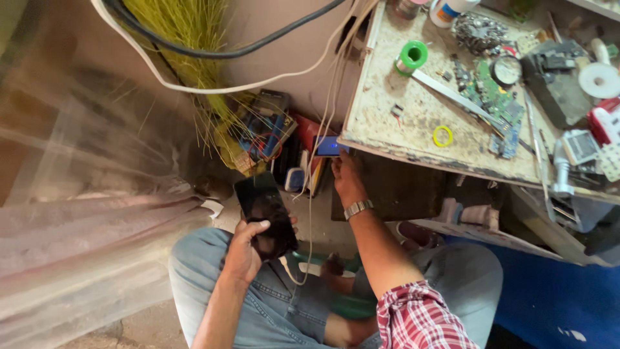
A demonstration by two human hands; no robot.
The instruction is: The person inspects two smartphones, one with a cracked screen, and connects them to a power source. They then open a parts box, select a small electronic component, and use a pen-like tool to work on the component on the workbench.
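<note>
My left hand grips a black smartphone with a dark screen, held above my left knee. My right hand, with a metal wristwatch on the wrist, reaches forward to a small blue device at the near left corner of the worn workbench; the fingers touch it, but whether they grip it is unclear. I sit in blue jeans and a red checked sleeve. A thin white cable hangs between my hands.
The workbench carries a green tape roll, a yellow ring, a green circuit board, a white tape roll and tools. Under it lie boxes and wires. A straw broom, black and white cables and translucent plastic sheeting fill the left.
</note>
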